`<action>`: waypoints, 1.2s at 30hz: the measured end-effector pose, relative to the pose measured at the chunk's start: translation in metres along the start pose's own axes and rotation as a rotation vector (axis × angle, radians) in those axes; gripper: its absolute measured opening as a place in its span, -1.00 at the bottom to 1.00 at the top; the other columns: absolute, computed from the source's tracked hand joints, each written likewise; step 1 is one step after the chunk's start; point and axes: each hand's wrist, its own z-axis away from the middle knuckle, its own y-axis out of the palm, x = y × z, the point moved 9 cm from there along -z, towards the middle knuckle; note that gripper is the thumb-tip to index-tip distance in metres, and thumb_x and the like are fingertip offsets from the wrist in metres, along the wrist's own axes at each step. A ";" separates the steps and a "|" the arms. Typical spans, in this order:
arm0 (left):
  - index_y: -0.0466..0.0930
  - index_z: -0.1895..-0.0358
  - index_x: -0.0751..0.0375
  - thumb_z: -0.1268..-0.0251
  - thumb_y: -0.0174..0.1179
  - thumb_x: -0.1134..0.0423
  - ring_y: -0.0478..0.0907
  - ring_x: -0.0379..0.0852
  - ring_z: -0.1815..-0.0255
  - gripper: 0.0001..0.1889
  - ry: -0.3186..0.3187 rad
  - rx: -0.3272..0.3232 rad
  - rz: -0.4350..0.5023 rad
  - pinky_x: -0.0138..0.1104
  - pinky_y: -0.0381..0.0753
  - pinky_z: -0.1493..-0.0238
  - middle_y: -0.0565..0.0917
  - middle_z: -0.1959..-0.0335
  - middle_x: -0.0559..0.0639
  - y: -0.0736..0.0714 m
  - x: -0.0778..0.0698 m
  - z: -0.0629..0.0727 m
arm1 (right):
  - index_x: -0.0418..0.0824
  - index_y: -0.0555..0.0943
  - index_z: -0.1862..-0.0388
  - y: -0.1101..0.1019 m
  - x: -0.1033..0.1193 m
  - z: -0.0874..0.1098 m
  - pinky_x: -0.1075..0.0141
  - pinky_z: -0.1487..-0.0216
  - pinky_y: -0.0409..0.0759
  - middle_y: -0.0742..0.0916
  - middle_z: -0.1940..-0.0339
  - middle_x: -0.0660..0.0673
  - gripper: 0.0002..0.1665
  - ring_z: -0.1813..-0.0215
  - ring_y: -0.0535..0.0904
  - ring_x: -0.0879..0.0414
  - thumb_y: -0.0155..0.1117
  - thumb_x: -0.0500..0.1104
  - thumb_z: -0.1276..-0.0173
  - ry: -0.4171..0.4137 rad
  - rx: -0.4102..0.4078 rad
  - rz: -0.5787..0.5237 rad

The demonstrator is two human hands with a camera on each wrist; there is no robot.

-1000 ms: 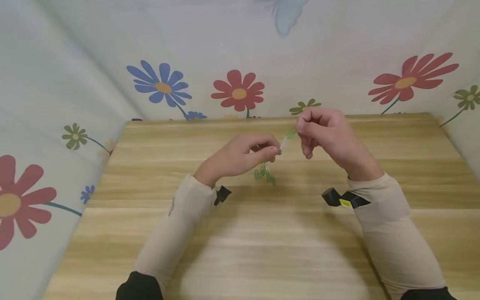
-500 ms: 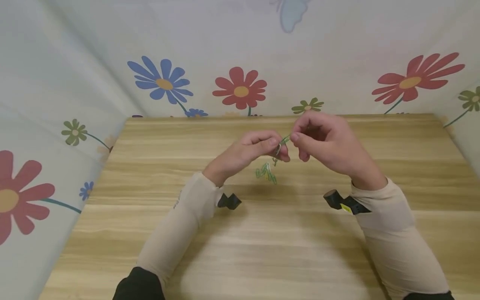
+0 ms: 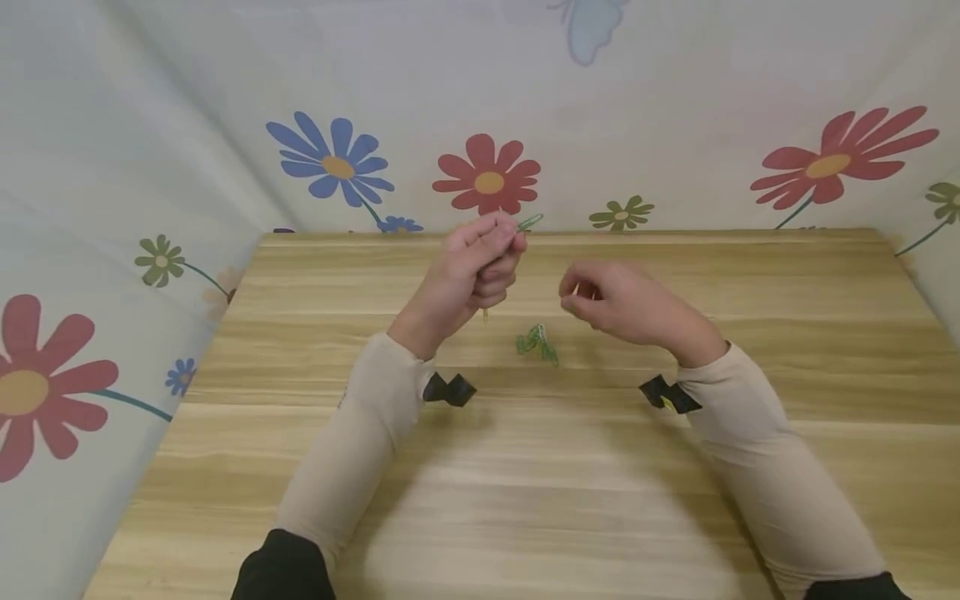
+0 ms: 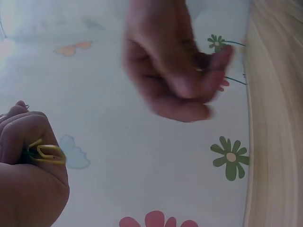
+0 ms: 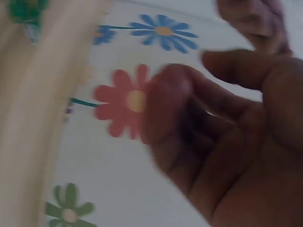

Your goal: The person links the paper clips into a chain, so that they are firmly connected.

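My left hand (image 3: 468,271) is raised near the table's far edge and grips a chain of linked paper clips. One green paper clip (image 3: 531,222) pokes out past the thumb and index finger; a yellow paper clip (image 4: 51,155) hangs out below the curled fingers. The chain's middle is hidden in the palm. To the right hovers my right hand (image 3: 630,302), its fingers loosely bent, with the thumb apart from them in the right wrist view and nothing seen between. A small pile of mostly green paper clips (image 3: 538,343) lies on the table between the hands.
The wooden table (image 3: 480,500) spans the area under both arms. A white cloth (image 3: 675,108) printed with flowers rises behind its far edge and along both sides. Each wrist wears a small black camera (image 3: 450,389).
My right hand has let go of the chain's end and dropped down toward the pile. My left hand has moved left and up, closing its fingers around the chain.
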 end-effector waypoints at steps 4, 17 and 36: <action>0.51 0.21 0.19 -0.62 -0.17 0.30 -0.03 -0.21 0.79 -0.76 0.016 -0.042 -0.014 -0.39 -0.14 0.78 0.14 0.68 -0.08 -0.009 -0.002 0.000 | -0.24 0.63 0.18 0.053 -0.027 -0.015 0.14 0.25 0.50 0.63 0.40 -0.06 -0.89 0.36 0.51 0.06 0.22 -0.21 -0.43 0.065 0.237 0.172; 0.55 0.21 0.20 -0.61 -0.15 0.34 0.00 -0.19 0.74 -0.75 0.033 -0.058 -0.066 -0.39 -0.12 0.75 0.22 0.66 -0.06 -0.015 -0.008 -0.002 | -0.20 0.46 0.36 0.083 -0.047 -0.024 0.19 0.35 0.42 0.52 0.50 -0.07 -0.89 0.42 0.43 0.04 0.16 -0.31 -0.38 0.130 0.244 0.304; 0.59 0.25 0.18 -0.49 0.00 0.37 0.03 -0.15 0.73 -0.83 0.004 -0.052 -0.169 -0.38 -0.08 0.74 0.26 0.66 -0.04 -0.015 -0.004 -0.001 | -0.21 0.50 0.43 0.084 -0.071 -0.022 0.21 0.43 0.45 0.56 0.48 -0.11 -0.88 0.43 0.46 0.02 0.29 -0.26 -0.14 0.260 0.311 0.253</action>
